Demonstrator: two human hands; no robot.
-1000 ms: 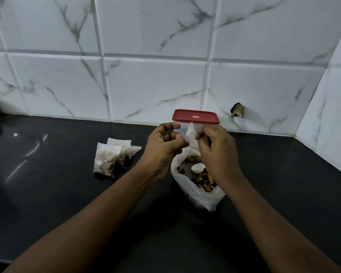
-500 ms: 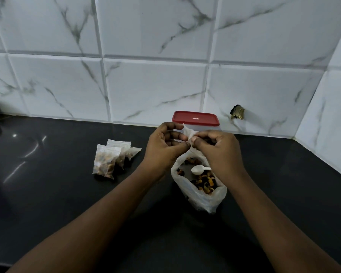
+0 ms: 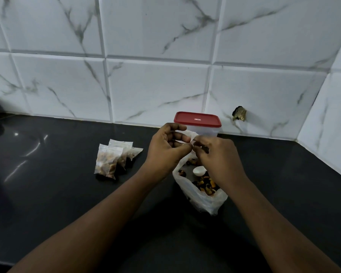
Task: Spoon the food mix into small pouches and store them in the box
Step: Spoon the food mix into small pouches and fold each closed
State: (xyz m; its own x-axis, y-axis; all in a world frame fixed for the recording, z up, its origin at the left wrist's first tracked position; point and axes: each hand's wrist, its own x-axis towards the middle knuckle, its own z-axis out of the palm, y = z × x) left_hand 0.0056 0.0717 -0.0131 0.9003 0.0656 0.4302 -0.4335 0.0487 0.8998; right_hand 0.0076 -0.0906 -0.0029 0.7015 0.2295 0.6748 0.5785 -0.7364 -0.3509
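Black counter (image 3: 47, 213) carries the red-lidded box (image 3: 197, 123) at its back edge, the mix bag (image 3: 203, 200) before it, filled pouches (image 3: 110, 160) leftward. Left hand (image 3: 165, 148) and right hand (image 3: 219, 158) pinch an empty pouch (image 3: 193, 137), apparently opening it; next, one hand must free itself for the spoon (image 3: 199, 170).

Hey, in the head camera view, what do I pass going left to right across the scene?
Filled pouches → left hand → small pouch pinched by both hands → right hand → brass wall fitting.
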